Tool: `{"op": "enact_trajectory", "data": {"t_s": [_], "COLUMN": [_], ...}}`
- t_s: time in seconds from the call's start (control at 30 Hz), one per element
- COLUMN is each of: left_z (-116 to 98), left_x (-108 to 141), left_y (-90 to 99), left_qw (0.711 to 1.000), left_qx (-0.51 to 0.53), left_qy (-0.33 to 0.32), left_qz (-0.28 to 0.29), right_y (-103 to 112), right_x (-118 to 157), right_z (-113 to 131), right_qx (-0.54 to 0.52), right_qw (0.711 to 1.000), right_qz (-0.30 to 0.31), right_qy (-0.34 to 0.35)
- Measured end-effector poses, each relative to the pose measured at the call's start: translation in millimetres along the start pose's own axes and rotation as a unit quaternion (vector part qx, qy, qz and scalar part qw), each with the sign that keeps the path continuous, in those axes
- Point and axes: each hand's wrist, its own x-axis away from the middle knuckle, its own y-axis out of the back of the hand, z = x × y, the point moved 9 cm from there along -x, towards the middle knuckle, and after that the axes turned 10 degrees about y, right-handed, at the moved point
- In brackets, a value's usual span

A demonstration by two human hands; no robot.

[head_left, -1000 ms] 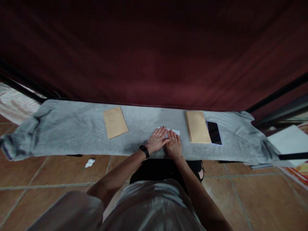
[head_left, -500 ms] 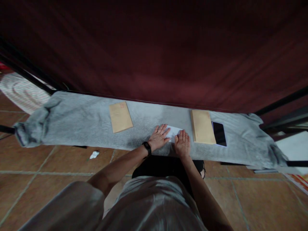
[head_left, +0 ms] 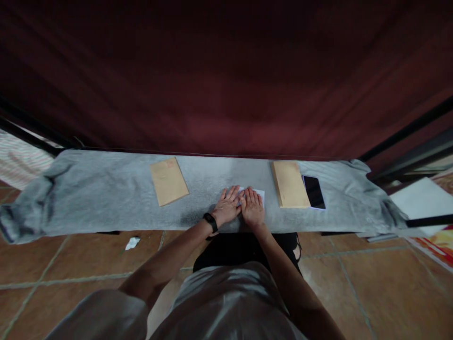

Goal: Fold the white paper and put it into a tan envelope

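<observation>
A small white paper lies on the grey cloth, mostly covered by my hands. My left hand, with a black band at the wrist, rests flat with its fingers spread over the paper's left part. Beside it, my right hand lies flat on the paper, its thumb side touching or nearly touching the left fingers. A single brown envelope is on the cloth to the left. To the right sits a thicker stack of brown envelopes, with a dark-screened phone against its right side.
A dark red curtain hangs behind the cloth-covered surface. Black bars run at both ends. On the tiled floor, a crumpled white scrap lies at the front left. A white sheet and a red and yellow item are at the far right.
My right hand has moved left across the paper and now lies against or close to my left hand, covering more of the paper. The camera view has shifted slightly.
</observation>
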Motion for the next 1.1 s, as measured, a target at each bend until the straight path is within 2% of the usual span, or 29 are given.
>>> {"op": "enact_trajectory", "data": {"t_s": [0.33,0.5,0.7,0.8,0.97,1.1], "left_z": [8,16,29,22,-11,-7], "left_x": [2,4,5,5,9,15], "left_y": [5.4,10.9,17.5,21.5,10.7,6.2], "left_qw": [0.998,0.997,0.995,0.992,0.997,0.997], "left_qx": [0.014,0.011,0.011,0.014,0.027,0.019], "left_qy": [0.016,0.048,0.095,0.111,0.046,0.055], "left_qz": [-0.052,-0.053,-0.04,-0.059,-0.046,-0.045], "right_y": [11,13,15,17,19,20], "right_x": [18,25,24,24,24,23], "right_z": [-28,-39,-39,-38,-37,-36], "right_qx": [0.042,0.043,0.038,0.033,0.029,0.028], "right_qw": [0.998,0.998,0.999,0.999,0.998,0.999], "right_qz": [-0.034,-0.038,-0.031,-0.032,-0.039,-0.039], "right_qy": [-0.015,-0.017,-0.025,-0.029,-0.028,-0.027]}}
